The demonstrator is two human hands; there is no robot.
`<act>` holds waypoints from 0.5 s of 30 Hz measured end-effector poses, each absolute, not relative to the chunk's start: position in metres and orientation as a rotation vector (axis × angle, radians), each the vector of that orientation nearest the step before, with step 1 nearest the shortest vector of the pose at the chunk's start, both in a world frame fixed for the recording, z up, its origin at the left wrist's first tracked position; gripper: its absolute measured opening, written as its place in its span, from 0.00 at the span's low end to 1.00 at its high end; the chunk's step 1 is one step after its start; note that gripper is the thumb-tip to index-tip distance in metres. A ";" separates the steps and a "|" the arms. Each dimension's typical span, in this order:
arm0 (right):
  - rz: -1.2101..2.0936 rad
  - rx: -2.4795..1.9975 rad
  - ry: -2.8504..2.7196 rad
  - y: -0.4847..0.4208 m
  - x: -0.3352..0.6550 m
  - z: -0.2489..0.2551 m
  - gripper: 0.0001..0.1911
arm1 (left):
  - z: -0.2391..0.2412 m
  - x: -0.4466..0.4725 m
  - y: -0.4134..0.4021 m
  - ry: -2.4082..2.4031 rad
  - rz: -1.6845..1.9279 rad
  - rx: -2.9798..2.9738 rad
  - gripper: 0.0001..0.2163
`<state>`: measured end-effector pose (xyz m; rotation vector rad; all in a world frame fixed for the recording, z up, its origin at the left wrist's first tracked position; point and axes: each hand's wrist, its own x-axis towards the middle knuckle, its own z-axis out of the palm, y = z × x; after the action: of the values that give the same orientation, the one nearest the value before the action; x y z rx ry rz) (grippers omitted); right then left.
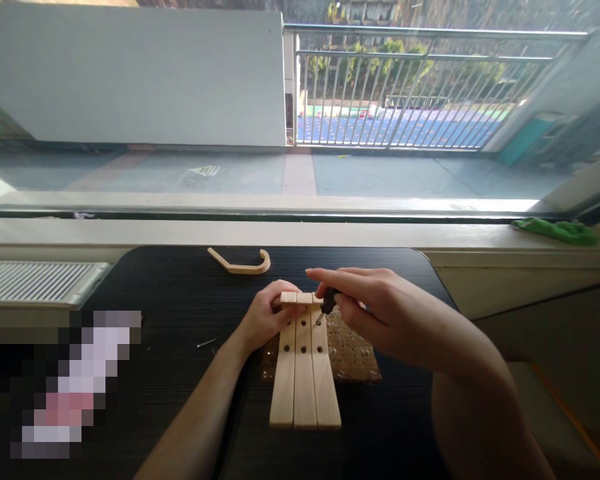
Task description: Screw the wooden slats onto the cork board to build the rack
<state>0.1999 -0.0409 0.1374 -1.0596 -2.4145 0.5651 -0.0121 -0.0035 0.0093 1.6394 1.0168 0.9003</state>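
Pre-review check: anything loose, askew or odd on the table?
Minor only: a small metal fastener lies alone on the black table, left of the left hand. The perforated board sits off-centre under the wooden slats. No damage visible.

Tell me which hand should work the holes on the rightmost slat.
Right. The right hand grips the small dark tool, its tip at the rightmost slat; the left hand steadies the wooden slats at their far end.

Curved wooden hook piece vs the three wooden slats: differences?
The curved pale wooden hook piece is bent; the three pale wooden slats are straight and drilled. The hook piece lies untouched farther back; the slats are gripped by the left hand, with the right hand's small dark tool at them. Both are pale wood.
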 end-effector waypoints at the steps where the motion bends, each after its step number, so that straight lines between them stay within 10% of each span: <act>1: 0.566 -1.061 -2.414 -0.041 0.200 0.137 0.20 | 0.009 -0.012 -0.003 1.028 0.880 1.625 0.14; 15: 0.559 -1.042 -2.416 -0.040 0.198 0.136 0.17 | 0.011 -0.011 -0.002 1.076 0.803 1.628 0.14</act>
<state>0.1982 -0.0404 0.1356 -1.0416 -2.4155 0.5590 -0.0114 -0.0016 0.0112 1.6280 1.0762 0.8034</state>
